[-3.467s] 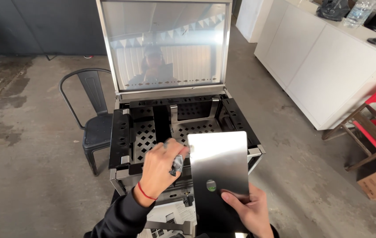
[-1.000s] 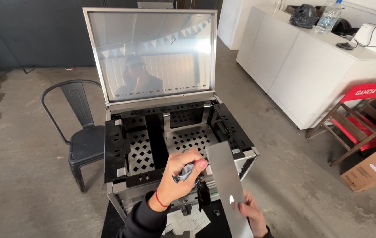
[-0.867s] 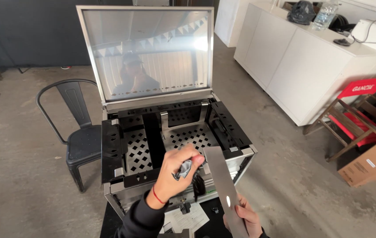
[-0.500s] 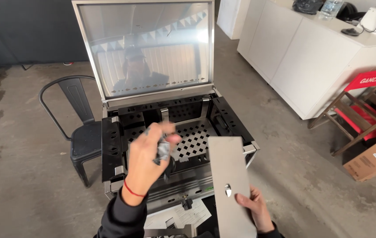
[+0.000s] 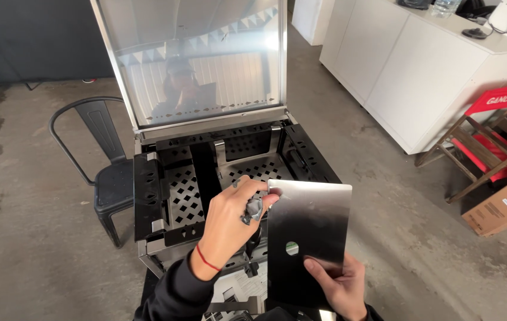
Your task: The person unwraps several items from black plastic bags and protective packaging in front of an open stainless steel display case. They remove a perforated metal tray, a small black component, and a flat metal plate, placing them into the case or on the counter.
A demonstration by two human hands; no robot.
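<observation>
While the right hand [image 5: 333,284] props a flat metal plate [image 5: 308,238] upright from below, thumb across its dark lower face beside a small round hole, the left hand [image 5: 229,223] presses a crumpled grey cloth [image 5: 253,208] to the plate's upper left edge. Left grip: fingers curled tight round the cloth, which bulges out between thumb and forefinger. Right grip: closed on the bottom of the plate, fingers behind it and out of sight. A red string sits on the left wrist, and both sleeves are dark.

The plate stands just in front of an open black metal box [image 5: 164,202] with walls and floor punched in a diamond pattern. A black divider runs front to back inside it. The box's shiny lid [image 5: 197,65] is tipped up at the back and mirrors a person and a string of small flags.

Left of the box: black metal chair [image 5: 102,172] on the concrete floor [image 5: 21,238]. Right, well apart: long white cabinet [image 5: 437,71], wooden folding chair with red seat [image 5: 485,142], and a cardboard carton [image 5: 503,205] at the frame's edge.
</observation>
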